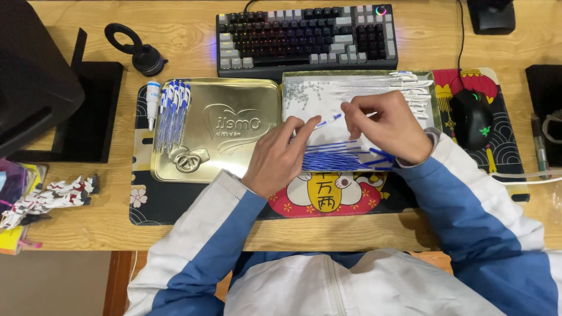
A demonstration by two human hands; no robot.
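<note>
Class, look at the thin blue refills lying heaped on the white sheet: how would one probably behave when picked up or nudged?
The blue refills are thin, long tubes, so one is probably very light and slightly bendy. Being round and narrow, they would likely roll or scatter across the white sheet if pushed. The left hand and right hand pinch one piece with fingertips, suggesting a fiddly grip.

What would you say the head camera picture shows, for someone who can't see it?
Two hands, left and right, hold a thin blue-and-white pen part between them over a tray of pen parts. Beside it a gold tin lid carries finished pens, with a keyboard behind on the desk.
</note>
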